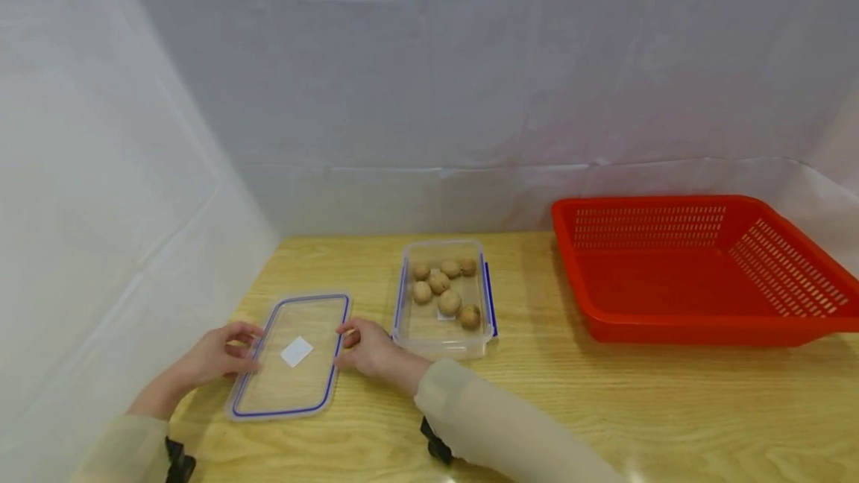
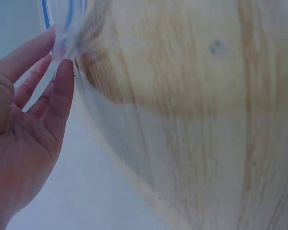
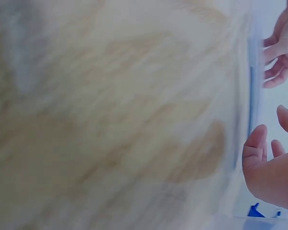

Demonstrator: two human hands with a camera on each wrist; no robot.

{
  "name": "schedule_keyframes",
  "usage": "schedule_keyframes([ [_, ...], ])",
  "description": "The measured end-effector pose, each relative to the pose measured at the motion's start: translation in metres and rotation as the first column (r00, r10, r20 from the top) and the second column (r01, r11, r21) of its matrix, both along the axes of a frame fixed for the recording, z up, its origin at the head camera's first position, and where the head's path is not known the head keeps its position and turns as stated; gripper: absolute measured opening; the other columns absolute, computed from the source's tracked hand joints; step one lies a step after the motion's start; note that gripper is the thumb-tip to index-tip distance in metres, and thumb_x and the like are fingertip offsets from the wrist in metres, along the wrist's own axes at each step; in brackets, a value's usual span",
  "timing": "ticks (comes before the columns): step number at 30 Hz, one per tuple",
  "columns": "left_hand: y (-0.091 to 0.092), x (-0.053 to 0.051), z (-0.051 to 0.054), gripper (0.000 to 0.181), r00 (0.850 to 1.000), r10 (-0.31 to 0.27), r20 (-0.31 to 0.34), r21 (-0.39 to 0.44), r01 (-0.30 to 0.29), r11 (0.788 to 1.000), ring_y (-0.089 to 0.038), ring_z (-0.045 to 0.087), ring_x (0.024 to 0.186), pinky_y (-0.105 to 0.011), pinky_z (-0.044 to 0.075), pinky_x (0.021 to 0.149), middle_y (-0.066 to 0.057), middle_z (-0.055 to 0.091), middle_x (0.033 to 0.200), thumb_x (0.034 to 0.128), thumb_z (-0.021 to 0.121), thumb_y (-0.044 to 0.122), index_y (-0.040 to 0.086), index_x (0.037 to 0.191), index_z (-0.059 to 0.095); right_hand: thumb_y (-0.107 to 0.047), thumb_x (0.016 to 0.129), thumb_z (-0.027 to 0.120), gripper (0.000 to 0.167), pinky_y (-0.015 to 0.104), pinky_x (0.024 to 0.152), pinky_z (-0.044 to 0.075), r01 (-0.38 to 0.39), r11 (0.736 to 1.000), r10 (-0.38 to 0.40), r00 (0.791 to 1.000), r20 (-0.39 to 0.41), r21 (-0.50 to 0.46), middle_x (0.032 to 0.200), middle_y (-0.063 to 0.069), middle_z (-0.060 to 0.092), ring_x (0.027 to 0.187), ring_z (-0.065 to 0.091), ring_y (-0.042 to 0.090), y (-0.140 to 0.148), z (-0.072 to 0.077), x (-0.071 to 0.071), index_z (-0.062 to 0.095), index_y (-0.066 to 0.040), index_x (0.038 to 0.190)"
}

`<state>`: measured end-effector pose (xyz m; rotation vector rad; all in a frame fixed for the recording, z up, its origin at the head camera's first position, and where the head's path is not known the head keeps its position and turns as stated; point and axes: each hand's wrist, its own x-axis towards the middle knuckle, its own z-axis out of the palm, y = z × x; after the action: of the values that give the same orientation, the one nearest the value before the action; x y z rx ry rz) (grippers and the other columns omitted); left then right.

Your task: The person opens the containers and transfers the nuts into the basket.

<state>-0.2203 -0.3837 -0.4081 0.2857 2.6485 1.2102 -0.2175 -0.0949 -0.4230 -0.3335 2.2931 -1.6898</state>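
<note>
i'm watching the lid (image 1: pixel 294 379) now, on the table (image 1: pixel 537 408) left of the box (image 1: pixel 439 349). its long axis runs away from me, far end leaning right. it's clear, round-cornered, with a blue line (image 1: pixel 282 414) inside the rim and a white label (image 1: pixel 296 351) set askew. my left hand (image 1: pixel 213 356) and right hand (image 1: pixel 372 349) flank its long edges, fingers half open, loosely bent, by the rim without clasping it.
</note>
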Motion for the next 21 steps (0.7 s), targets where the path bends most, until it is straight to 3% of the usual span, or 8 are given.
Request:
schedule_keyframes([
  [7,-0.004,0.002,0.008,0.055,1.0,0.029,-0.011,-0.009,-0.029,1.0,-0.018,0.06,0.084,-0.036,0.054,0.059,-0.027,0.056,0.11,0.0797,0.078,0.002,-0.015,0.123,0.049,0.004,0.081,0.075,0.039,0.024,0.057,0.048,-0.045,0.989,0.046,0.999,0.008,-0.142,0.086,0.002,0.054,0.07,0.051,0.008,-0.001,0.016,0.007,0.061,0.001,0.117],
  [12,-0.004,0.001,0.018,0.051,0.997,0.039,-0.073,-0.022,-0.04,0.999,-0.014,0.059,0.084,-0.034,0.053,0.06,-0.027,0.057,0.112,0.0857,0.073,0.005,-0.013,0.127,0.048,0.007,0.082,0.073,0.04,0.025,0.059,0.051,-0.089,0.97,0.092,0.996,0.003,-0.227,0.087,0.0,0.055,0.072,0.053,0.007,0.002,0.032,0.011,0.06,0.003,0.119],
  [17,0.003,-0.001,0.027,0.054,0.989,0.064,-0.135,-0.006,-0.065,0.998,-0.004,0.059,0.088,-0.033,0.054,0.067,-0.03,0.054,0.122,0.0923,0.068,0.016,-0.01,0.134,0.045,0.007,0.083,0.071,0.037,0.03,0.065,0.054,-0.14,0.962,0.132,0.99,-0.05,-0.235,0.094,0.006,0.059,0.077,0.059,0.011,0.023,0.054,0.009,0.061,0.002,0.118],
  [21,0.02,-0.002,0.036,0.054,0.986,0.073,-0.147,0.055,-0.066,0.996,0.007,0.055,0.092,-0.033,0.054,0.074,-0.032,0.049,0.131,0.0979,0.061,0.023,-0.008,0.138,0.042,0.004,0.087,0.07,0.036,0.032,0.072,0.054,-0.213,0.959,0.198,0.976,-0.094,-0.187,0.103,0.009,0.06,0.085,0.063,0.015,0.049,0.068,0.001,0.06,0.002,0.121],
])
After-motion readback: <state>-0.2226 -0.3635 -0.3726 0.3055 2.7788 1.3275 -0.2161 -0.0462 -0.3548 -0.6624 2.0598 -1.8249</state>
